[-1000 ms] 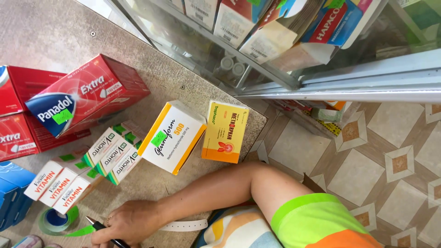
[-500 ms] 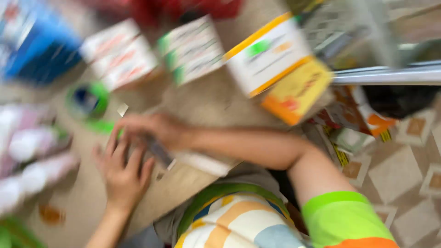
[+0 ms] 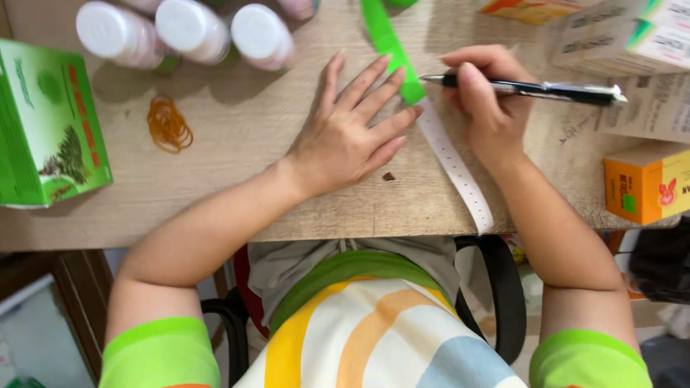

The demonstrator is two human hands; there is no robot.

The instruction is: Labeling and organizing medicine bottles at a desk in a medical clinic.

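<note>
Head view: left hand (image 3: 345, 140) lay flat, fingers (image 3: 374, 90) released and spread, pinning the green label strip (image 3: 392, 50) to the table (image 3: 244, 187), likely to steady it for writing. Right hand (image 3: 489, 108) gripped a black pen (image 3: 532, 88), tip at the strip's edge. White backing tape (image 3: 456, 169) trailed off the table edge. Nearby: white-capped bottles (image 3: 190, 29), rubber bands (image 3: 169, 126), green box (image 3: 47, 126), orange box (image 3: 647, 179); none blocked the hands.

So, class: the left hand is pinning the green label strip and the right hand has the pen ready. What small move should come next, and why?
Probably lower the pen tip onto the green label strip. The left hand lies flat with its fingers across the strip, holding it on the table, and the right hand holds the pen with its tip right beside the strip's lower end.
</note>
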